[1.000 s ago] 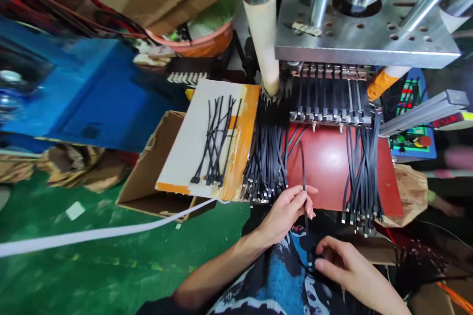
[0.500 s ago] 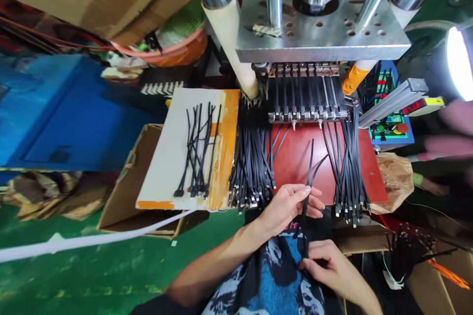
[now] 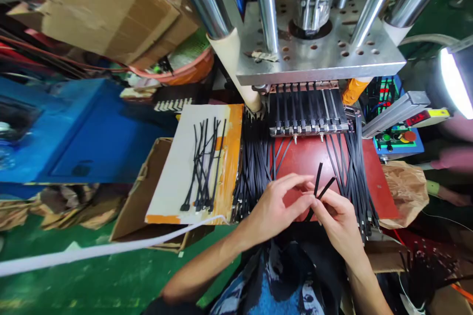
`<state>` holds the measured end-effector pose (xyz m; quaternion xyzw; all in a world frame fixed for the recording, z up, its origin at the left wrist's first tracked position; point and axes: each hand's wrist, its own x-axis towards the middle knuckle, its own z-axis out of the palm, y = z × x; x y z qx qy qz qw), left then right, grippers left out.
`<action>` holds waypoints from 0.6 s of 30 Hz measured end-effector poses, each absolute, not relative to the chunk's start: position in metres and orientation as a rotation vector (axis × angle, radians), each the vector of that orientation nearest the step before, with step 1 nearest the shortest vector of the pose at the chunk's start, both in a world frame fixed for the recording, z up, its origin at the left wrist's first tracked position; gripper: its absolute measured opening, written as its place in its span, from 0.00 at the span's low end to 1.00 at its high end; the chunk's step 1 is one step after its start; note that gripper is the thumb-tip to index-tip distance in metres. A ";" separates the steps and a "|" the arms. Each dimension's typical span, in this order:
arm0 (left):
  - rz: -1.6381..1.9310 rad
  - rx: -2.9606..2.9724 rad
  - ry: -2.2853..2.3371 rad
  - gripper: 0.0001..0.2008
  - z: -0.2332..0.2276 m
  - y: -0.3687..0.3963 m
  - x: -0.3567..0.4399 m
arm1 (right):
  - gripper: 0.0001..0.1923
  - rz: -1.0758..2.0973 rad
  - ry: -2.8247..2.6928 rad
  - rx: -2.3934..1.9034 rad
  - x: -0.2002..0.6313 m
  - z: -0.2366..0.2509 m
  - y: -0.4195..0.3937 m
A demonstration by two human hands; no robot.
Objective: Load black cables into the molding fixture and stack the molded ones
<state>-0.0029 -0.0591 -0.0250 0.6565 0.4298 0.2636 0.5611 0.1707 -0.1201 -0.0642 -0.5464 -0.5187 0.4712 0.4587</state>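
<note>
Two black flat cable ends [image 3: 320, 179] stick up in a V between my hands, above the red plate. My right hand [image 3: 339, 221] is closed, pinching the cable low between thumb and fingers. My left hand [image 3: 283, 204] meets it from the other side, its thumb and fingertips curled against the same cable. Most of the cable's length is hidden behind the hands. Left of my hands lies a thick bunch of black cables [image 3: 254, 157] with metal plug ends. Another bunch of cables [image 3: 356, 172] hangs on the right side of the red plate [image 3: 303, 155].
Ahead stands a steel press [image 3: 318, 71] over a fixture [image 3: 309, 110] lined with black cables. A white board [image 3: 173, 177] at left carries several cables. A control box [image 3: 401, 140], a lamp [image 3: 456, 78] and a brown paper bag [image 3: 404, 197] are at right. Another person's arm [image 3: 453, 194] shows there.
My right hand has risen from my lap up the cable to meet my left hand. Shorter lengths of the cable ends now stick up. The view has tilted up slightly.
</note>
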 end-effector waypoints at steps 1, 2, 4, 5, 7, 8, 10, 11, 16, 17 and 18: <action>0.657 1.596 0.963 0.15 -0.022 -0.047 -0.001 | 0.10 1.153 -1.329 -1.336 0.171 -0.064 -0.121; 0.676 1.630 0.903 0.12 -0.019 -0.037 0.000 | 0.10 1.147 -1.372 -1.333 0.171 -0.064 -0.122; 0.675 1.649 0.811 0.11 -0.014 -0.022 0.003 | 0.11 1.114 -1.436 -1.343 0.173 -0.065 -0.123; 0.669 1.638 0.795 0.12 -0.012 -0.018 0.004 | 0.12 1.084 -1.455 -1.351 0.174 -0.065 -0.123; 0.652 1.591 0.796 0.15 -0.009 -0.014 0.005 | 0.12 0.998 -1.472 -1.363 0.178 -0.066 -0.122; 0.646 1.562 0.800 0.16 -0.009 -0.013 0.005 | 0.12 0.946 -1.472 -1.366 0.181 -0.066 -0.121; 0.643 1.501 0.796 0.17 -0.010 -0.014 0.004 | 0.11 0.858 -1.467 -1.365 0.184 -0.067 -0.119; 0.646 1.465 0.787 0.17 -0.011 -0.014 0.003 | 0.09 0.827 -1.462 -1.363 0.185 -0.067 -0.118; 0.708 1.355 0.785 0.19 -0.013 -0.010 0.004 | 0.09 0.842 -1.448 -1.316 0.179 -0.059 -0.104; 0.727 1.390 0.796 0.18 -0.011 -0.009 0.005 | 0.12 0.854 -1.445 -1.309 0.176 -0.058 -0.100; 0.749 1.444 0.803 0.17 -0.010 -0.007 0.006 | 0.14 0.863 -1.439 -1.308 0.174 -0.058 -0.095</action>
